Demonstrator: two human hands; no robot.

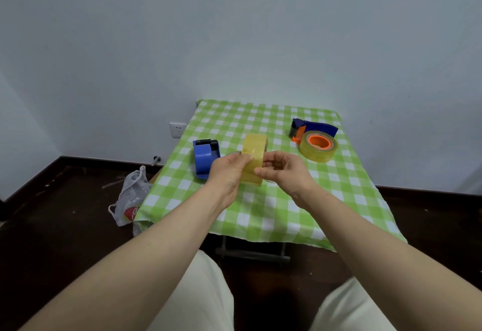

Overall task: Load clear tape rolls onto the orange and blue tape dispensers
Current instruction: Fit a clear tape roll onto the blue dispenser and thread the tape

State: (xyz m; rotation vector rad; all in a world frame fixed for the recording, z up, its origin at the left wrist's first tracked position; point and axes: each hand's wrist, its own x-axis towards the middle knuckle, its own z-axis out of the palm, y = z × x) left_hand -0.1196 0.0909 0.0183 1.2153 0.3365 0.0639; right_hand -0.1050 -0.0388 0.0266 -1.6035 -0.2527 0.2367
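Observation:
A yellowish clear tape roll [253,152] stands on edge above the middle of the table, held between both hands. My left hand [229,172] grips its left side and my right hand [283,171] pinches its right side near the lower edge. The blue tape dispenser [205,157] lies on the cloth just left of my left hand, its hub bare. At the back right lies the orange and blue dispenser [306,128], and a second clear tape roll [318,152] sits around its orange hub [318,142].
The small table wears a green and white checked cloth [260,213] and stands against a pale wall. A white plastic bag [131,197] lies on the dark floor to the left. A wall socket [178,129] sits low behind the table. My knees show at the bottom.

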